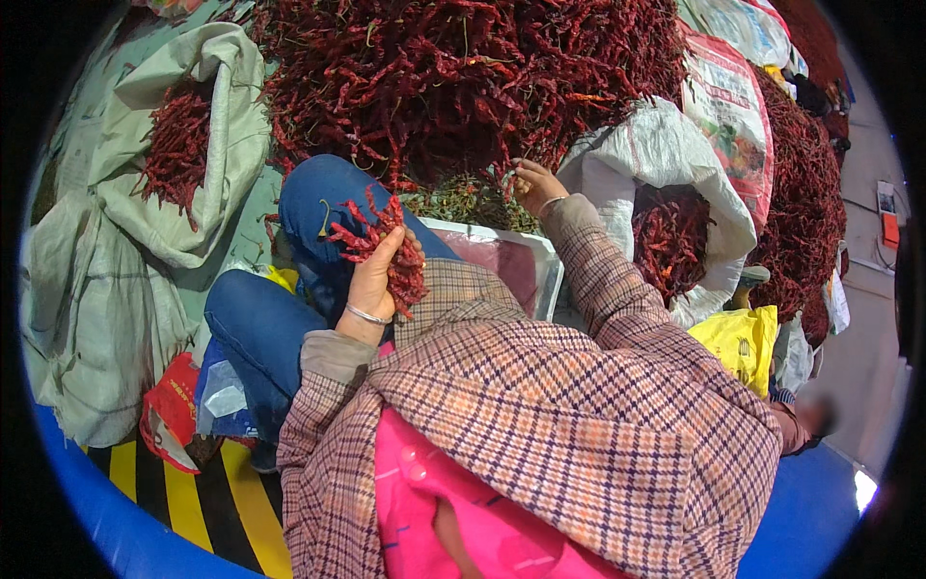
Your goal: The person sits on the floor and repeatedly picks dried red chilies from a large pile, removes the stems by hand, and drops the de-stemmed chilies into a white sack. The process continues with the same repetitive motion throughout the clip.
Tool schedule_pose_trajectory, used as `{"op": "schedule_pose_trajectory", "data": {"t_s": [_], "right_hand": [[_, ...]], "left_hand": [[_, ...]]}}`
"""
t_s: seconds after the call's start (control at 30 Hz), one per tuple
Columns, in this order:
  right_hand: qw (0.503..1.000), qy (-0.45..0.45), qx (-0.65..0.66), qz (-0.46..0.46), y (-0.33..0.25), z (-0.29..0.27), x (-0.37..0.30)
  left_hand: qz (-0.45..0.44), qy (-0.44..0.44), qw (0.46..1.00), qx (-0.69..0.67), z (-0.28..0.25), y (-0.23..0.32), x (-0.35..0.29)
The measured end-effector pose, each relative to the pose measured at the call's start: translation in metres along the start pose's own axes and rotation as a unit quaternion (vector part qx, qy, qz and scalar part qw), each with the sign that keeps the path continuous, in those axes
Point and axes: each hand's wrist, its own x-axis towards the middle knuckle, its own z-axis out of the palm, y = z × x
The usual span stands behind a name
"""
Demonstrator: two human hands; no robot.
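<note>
My left hand is closed round a bunch of dried red chilies, held over my lap with the tips fanning out. My right hand reaches to the lower edge of a big heap of dried red chilies. Its fingers are pinched, with what looks like one thin dried chili at the fingertips. Just below lies a strip of greenish stems, beside a white-rimmed tray partly covered by my coat.
On the left stands an open pale sack with chilies inside. A white woven sack holding chilies is at the right, near a yellow bag. Another chili heap rises farther right. A person's arm shows at the lower right.
</note>
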Motion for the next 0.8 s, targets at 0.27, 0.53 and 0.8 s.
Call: {"op": "schedule_pose_trajectory", "data": {"t_s": [0.27,0.53,0.8], "right_hand": [[0.995,-0.054,-0.081,-0.008,0.036,0.079,-0.063],[0.957,-0.214,-0.174,-0.094,0.012,0.169,-0.115],[0.902,-0.166,-0.375,-0.132,0.011,0.153,-0.113]], "left_hand": [[0.083,-0.026,0.981,0.171,0.018,-0.004,-0.003],[0.104,-0.039,0.970,0.215,0.032,-0.004,-0.007],[0.028,-0.063,0.967,0.243,0.028,-0.006,-0.008]]}}
